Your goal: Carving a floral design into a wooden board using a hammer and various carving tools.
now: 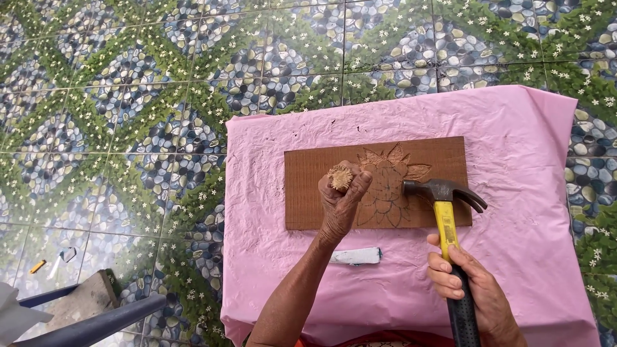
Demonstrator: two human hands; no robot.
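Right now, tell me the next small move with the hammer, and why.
Probably swing the yellow-handled claw hammer leftward onto the frayed wooden chisel butt. The left hand holds it upright on the brown carved wooden board, and the right hand has the hammerhead poised beside it.

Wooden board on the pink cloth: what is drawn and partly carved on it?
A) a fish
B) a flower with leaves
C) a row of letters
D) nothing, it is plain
B: the wooden board shows a petalled flower outline with leaves at its top.
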